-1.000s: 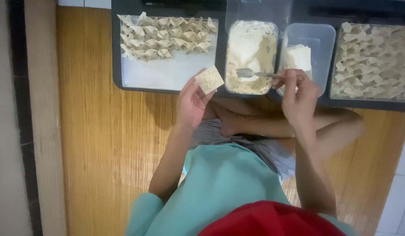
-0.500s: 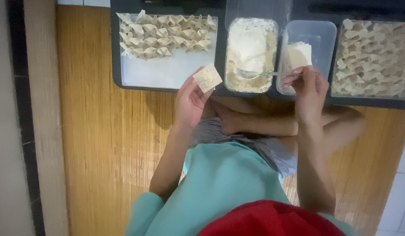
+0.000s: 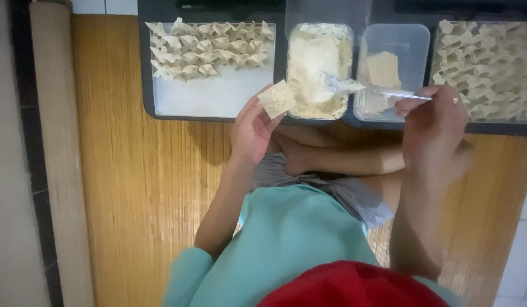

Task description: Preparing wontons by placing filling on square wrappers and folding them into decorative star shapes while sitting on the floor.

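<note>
1. Left hand (image 3: pixel 251 128) lies palm up, fingers pinching a square wrapper (image 3: pixel 277 99) just before the filling tub (image 3: pixel 319 71).
2. Right hand (image 3: pixel 434 128) has fingers pressed together around a fork (image 3: pixel 363 88), its loaded tip over the filling.
3. Folded dumplings (image 3: pixel 206 48) fill the left tray (image 3: pixel 212 99); spare wrappers sit in a clear tub (image 3: pixel 393 68).

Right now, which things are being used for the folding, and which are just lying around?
In use:
- left hand with the square pale dough wrapper
- right hand with the metal spoon
- clear tub of pale filling
- clear tub of stacked wrappers
- trays of folded dumplings

Lying about:
- woven bamboo floor mat
- rolled-up mat
</note>
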